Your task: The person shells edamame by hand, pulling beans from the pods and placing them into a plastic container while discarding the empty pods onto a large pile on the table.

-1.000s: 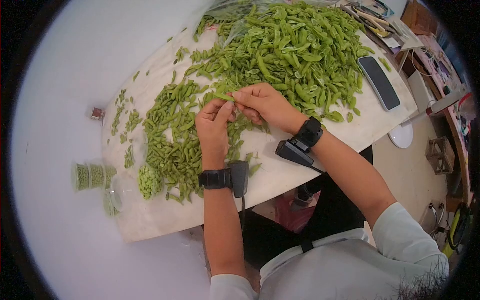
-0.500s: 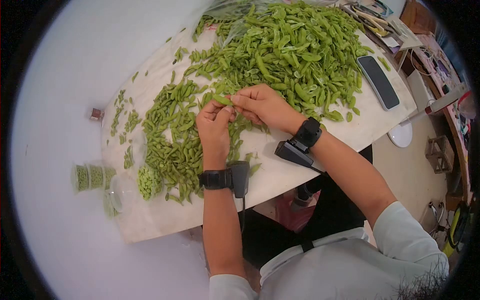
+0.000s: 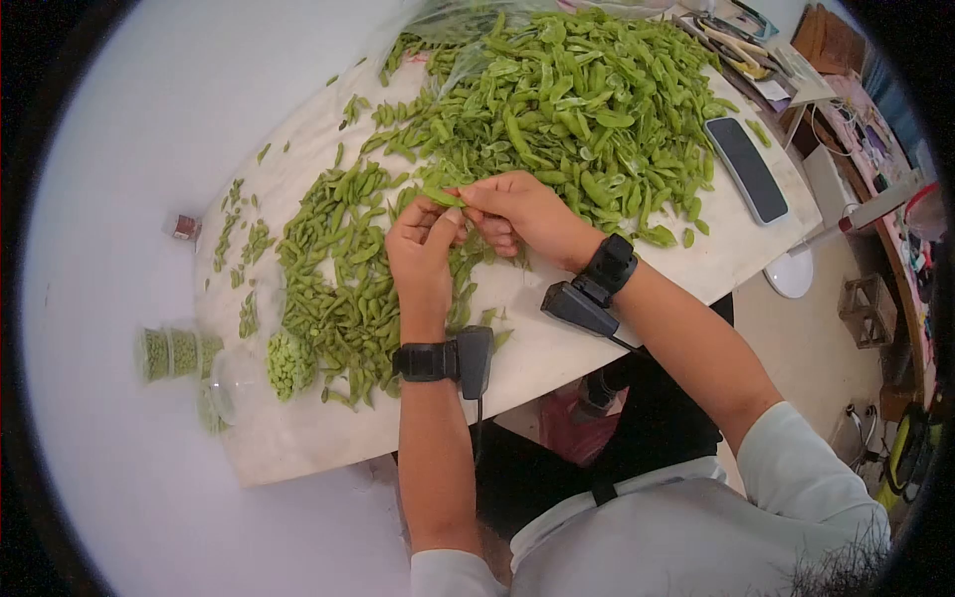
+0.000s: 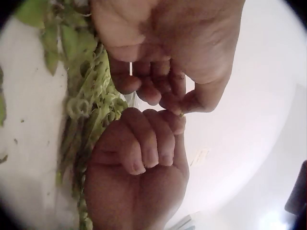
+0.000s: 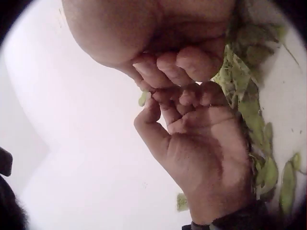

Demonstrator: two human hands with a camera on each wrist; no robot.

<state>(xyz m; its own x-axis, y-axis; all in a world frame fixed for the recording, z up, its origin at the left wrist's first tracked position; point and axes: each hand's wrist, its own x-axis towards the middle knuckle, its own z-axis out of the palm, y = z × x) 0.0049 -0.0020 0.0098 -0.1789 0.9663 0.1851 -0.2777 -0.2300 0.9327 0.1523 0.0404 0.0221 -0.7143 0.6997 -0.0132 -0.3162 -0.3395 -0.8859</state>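
Observation:
A green soybean pod (image 3: 444, 198) is held between the two hands above the table. My left hand (image 3: 420, 261) pinches it between thumb and forefinger. From the other side, my right hand (image 3: 532, 214) pinches the pod's right end, its other fingers curled toward the palm. The right wrist view shows only a green tip of the pod (image 5: 142, 99) past the left thumb; fingers hide the rest. Beneath and beside the left hand spreads a heap of whole pods (image 3: 343, 264). Beyond the right hand rises a larger pile of pods, several split open (image 3: 597, 119).
Shelled green beans (image 3: 289, 364) sit in a rounded mound at the table's left front. Beside it are a clear round lid or tub (image 3: 231, 386) and bean-filled clear containers (image 3: 171, 354). A phone (image 3: 746, 169) lies at the right edge, tools (image 3: 731, 45) behind it.
The pod has tilted slightly between the fingers, its right end a little lower than a second ago. Both hands keep nearly the same place, and the head view has shifted slightly.

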